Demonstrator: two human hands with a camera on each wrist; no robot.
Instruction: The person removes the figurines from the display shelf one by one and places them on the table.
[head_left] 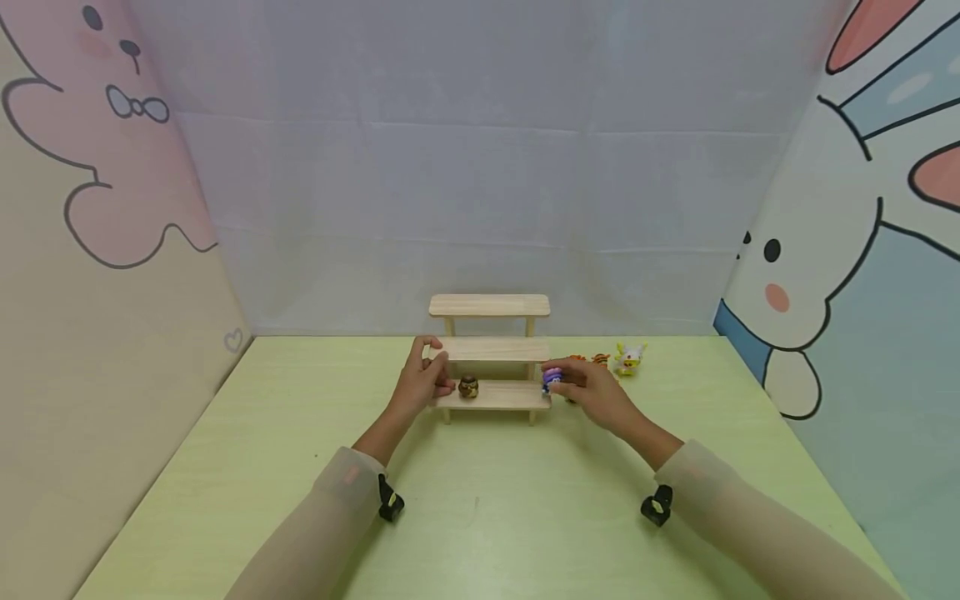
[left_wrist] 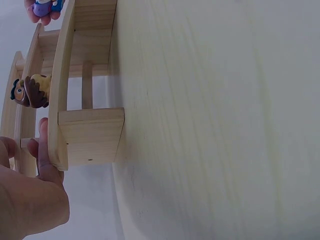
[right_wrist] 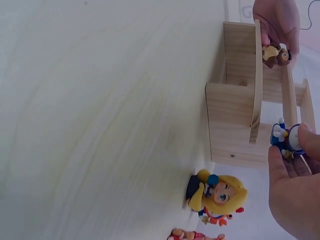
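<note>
A three-tier wooden stand (head_left: 498,350) is at the far middle of the table. A small brown owl figurine (head_left: 468,387) stands on its lowest tier, towards the left. My left hand (head_left: 420,385) is at the left end of that tier, fingertips touching the board; nothing is held in it. Between thumb and fingers, my right hand (head_left: 596,396) pinches a small blue and white figurine (right_wrist: 287,138) with a purple top. That figurine is at the right end of the lowest tier, partly covered by the fingers.
Right of the stand are more figurines: a yellow-haired one (right_wrist: 227,194), an orange striped one (head_left: 601,359), a white and yellow one (head_left: 629,359) and a red one (right_wrist: 192,235). My right hand partly hides this group. Cartoon-printed panels (head_left: 840,275) border the table's sides.
</note>
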